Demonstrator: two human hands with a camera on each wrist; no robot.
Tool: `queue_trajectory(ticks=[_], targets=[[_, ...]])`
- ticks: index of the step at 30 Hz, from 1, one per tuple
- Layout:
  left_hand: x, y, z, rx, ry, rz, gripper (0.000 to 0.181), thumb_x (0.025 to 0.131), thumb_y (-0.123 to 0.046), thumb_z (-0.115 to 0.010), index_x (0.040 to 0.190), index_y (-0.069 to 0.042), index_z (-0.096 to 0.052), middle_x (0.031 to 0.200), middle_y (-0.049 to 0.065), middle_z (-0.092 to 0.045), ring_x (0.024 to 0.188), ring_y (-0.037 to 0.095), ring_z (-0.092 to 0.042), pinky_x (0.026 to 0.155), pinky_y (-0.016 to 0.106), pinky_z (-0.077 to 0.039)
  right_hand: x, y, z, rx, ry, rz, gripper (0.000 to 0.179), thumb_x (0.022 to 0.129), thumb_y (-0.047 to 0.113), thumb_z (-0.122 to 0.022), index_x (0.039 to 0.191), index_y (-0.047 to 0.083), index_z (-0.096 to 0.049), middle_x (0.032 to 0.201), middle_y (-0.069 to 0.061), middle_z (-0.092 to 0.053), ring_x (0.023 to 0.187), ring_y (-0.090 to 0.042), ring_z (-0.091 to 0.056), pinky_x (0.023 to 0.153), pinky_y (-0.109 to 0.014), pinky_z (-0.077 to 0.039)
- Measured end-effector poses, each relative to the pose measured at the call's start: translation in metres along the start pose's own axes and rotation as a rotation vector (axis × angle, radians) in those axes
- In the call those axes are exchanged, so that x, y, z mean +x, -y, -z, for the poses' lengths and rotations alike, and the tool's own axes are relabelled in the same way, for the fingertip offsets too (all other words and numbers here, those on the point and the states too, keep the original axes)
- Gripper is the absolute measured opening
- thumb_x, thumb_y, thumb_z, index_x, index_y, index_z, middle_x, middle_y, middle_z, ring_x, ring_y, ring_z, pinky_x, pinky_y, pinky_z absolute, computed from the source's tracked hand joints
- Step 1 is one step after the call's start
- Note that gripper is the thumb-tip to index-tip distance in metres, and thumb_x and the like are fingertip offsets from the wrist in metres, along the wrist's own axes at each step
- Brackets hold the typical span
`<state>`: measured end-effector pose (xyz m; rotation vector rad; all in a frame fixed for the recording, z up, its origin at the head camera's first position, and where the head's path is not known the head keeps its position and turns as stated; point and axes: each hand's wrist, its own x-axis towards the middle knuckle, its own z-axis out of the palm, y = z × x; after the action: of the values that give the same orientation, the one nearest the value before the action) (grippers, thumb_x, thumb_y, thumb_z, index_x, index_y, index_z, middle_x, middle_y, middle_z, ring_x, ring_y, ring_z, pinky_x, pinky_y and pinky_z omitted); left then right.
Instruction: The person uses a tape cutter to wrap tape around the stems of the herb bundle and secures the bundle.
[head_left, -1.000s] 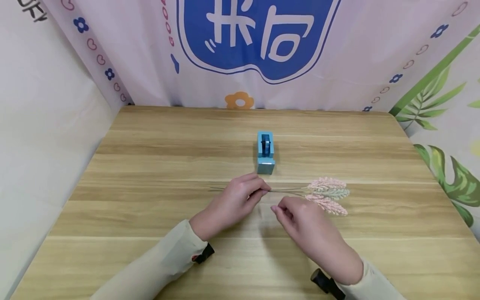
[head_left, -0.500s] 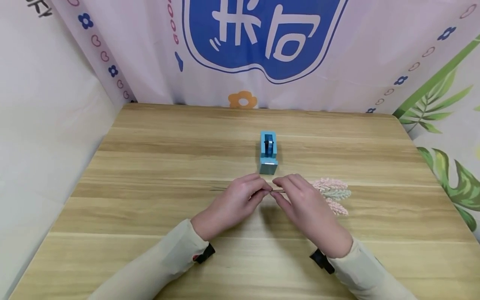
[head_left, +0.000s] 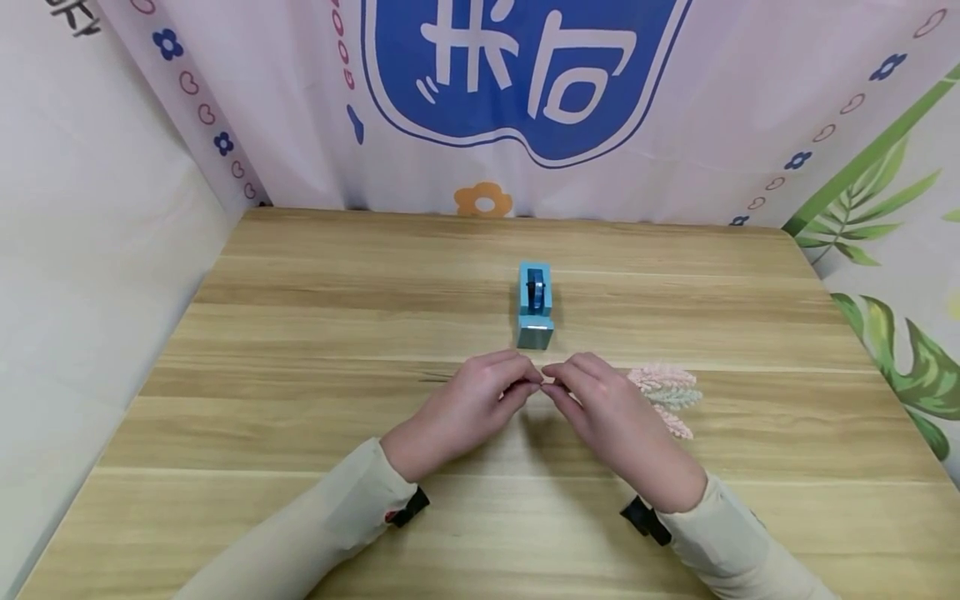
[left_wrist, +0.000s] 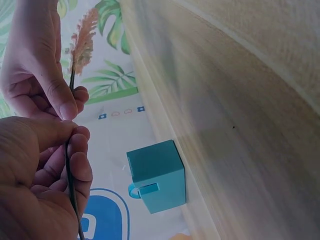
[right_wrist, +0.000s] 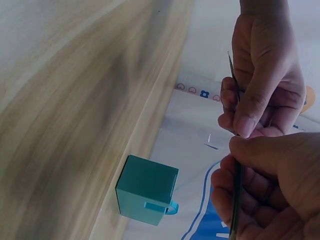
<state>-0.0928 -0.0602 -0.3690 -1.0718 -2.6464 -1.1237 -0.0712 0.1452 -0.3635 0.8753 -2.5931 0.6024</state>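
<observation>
Artificial flower sprigs with pink and pale green heads [head_left: 666, 382] lie across the table, heads to the right. Their thin stems [head_left: 435, 377] stick out on the left. My left hand [head_left: 467, 408] pinches the stems around the middle. My right hand [head_left: 611, 421] pinches them just to the right, the fingertips of both hands almost meeting. In the left wrist view the dark stem [left_wrist: 70, 175] runs through the fingers up to a flower head [left_wrist: 84, 40]. The right wrist view shows the stem [right_wrist: 237, 195] under the right fingers. Whether tape is between the fingertips is hidden.
A blue tape dispenser [head_left: 534, 335] stands on the wooden table [head_left: 337, 292] just beyond the hands. A printed curtain [head_left: 300, 125] hangs along the table's far edge. Pale walls flank both sides.
My right hand has moved up and left from below the stems to beside the left hand, and now pinches the stems. The left hand has stayed in place.
</observation>
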Motion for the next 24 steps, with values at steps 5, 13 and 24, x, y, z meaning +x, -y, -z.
queue_trajectory(ticks=[5, 13, 24], targets=[[0.001, -0.002, 0.002, -0.009, 0.014, 0.044, 0.009, 0.099, -0.006, -0.071, 0.107, -0.010, -0.068, 0.098, 0.000, -0.073, 0.083, 0.008, -0.063, 0.073, 0.020, -0.056, 0.001, 0.000, 0.000, -0.008, 0.013, 0.014, 0.009, 0.094, 0.009, -0.078, 0.102, 0.008, -0.077, 0.094, -0.001, -0.073, 0.084, -0.011, -0.068, 0.070, -0.025, -0.059], [0.003, -0.003, 0.003, 0.018, -0.010, 0.061, 0.009, 0.101, -0.003, -0.064, 0.108, -0.007, -0.066, 0.097, 0.003, -0.072, 0.081, 0.009, -0.062, 0.071, 0.022, -0.056, 0.004, -0.001, -0.003, -0.028, 0.008, 0.048, 0.005, 0.094, 0.007, -0.077, 0.099, 0.008, -0.078, 0.095, 0.000, -0.074, 0.090, -0.013, -0.068, 0.075, -0.026, -0.061], [0.006, -0.006, 0.012, 0.100, 0.087, 0.169, 0.018, 0.106, -0.012, -0.060, 0.100, -0.006, -0.075, 0.084, 0.000, -0.068, 0.074, 0.010, -0.055, 0.072, 0.025, -0.053, 0.004, -0.003, -0.008, -0.045, -0.078, 0.118, 0.008, 0.090, 0.003, -0.079, 0.096, 0.008, -0.076, 0.091, 0.000, -0.073, 0.088, -0.013, -0.069, 0.075, -0.027, -0.061]])
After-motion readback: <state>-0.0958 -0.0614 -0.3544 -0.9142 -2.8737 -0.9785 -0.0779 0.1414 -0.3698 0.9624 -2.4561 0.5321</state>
